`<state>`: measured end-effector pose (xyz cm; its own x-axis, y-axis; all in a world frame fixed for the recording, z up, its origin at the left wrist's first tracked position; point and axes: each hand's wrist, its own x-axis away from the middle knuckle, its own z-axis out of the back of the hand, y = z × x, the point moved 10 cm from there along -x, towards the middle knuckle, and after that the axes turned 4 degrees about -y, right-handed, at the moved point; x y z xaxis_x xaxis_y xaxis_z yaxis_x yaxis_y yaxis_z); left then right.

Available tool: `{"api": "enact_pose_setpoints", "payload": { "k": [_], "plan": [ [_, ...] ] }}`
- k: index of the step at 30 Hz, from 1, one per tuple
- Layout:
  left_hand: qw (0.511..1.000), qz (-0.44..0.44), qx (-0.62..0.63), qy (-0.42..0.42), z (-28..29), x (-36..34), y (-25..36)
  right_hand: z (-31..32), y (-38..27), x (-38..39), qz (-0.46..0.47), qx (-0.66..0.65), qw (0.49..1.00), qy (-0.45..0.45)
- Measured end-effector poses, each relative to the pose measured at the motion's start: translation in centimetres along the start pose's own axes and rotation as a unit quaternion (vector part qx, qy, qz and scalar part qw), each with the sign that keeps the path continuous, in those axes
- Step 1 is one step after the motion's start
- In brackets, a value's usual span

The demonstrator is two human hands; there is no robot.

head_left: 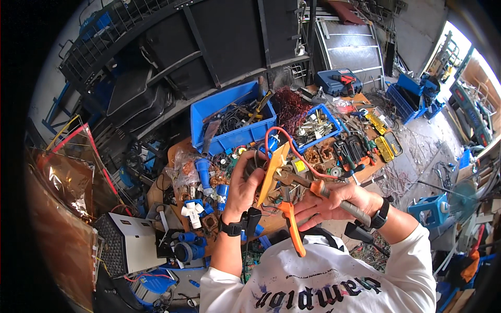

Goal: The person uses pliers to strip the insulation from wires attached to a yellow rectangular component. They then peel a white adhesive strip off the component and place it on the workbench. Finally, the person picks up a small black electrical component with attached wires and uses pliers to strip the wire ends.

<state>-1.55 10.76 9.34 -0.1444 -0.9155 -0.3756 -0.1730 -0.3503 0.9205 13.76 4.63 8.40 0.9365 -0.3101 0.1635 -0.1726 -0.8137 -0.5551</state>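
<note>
Mid-frame: left hand [245,183] held panel [271,175]; right hand [336,200] held spread pliers [317,188] at it; seemingly plier work; squeeze likely needed next.

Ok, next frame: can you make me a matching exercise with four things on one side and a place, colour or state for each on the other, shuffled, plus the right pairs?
Things
1. Pliers
2. Panel
3. Large bin
4. Pipe fitting

Descriptions
A. Blue, with dark cables inside
B. White, on the tabletop to the left of both hands
C. In the right hand, one orange handle hanging free below
D. Orange-yellow, held in the left hand

Right pairs: 1-C, 2-D, 3-A, 4-B
</note>
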Motion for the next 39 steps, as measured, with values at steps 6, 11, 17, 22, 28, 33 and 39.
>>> {"api": "enact_pose_setpoints", "payload": {
  "k": [6,11,17,22,28,33,39],
  "plan": [
    [1.0,-0.005,-0.01,0.01,-0.2,0.2,0.4,0.9,0.5,0.1,0.001,0.024,1.0,0.007],
    [0.999,0.016,-0.021,0.037,0.2,0.4,-0.4,2.2,0.3,0.0,0.051,0.077,0.996,-0.002],
    [0.982,0.073,0.143,0.1,0.8,0.9,-3.1,2.7,-0.1,0.4,0.084,0.089,0.992,0.017],
    [0.956,0.118,0.228,0.14,0.8,1.2,-4.8,2.9,-0.3,0.7,0.109,0.066,0.992,-0.021],
    [0.894,0.179,0.404,0.075,-0.3,1.4,-7.2,3.4,-0.9,1.0,0.138,-0.024,0.989,0.042],
    [0.89,0.168,0.42,0.057,-0.2,1.6,-7.5,4.6,-1.0,1.8,0.189,-0.035,0.98,0.057],
    [0.902,0.166,0.396,0.042,-0.7,1.3,-7.4,5.0,-2.0,2.3,0.241,-0.108,0.964,0.025]
  ]
}}
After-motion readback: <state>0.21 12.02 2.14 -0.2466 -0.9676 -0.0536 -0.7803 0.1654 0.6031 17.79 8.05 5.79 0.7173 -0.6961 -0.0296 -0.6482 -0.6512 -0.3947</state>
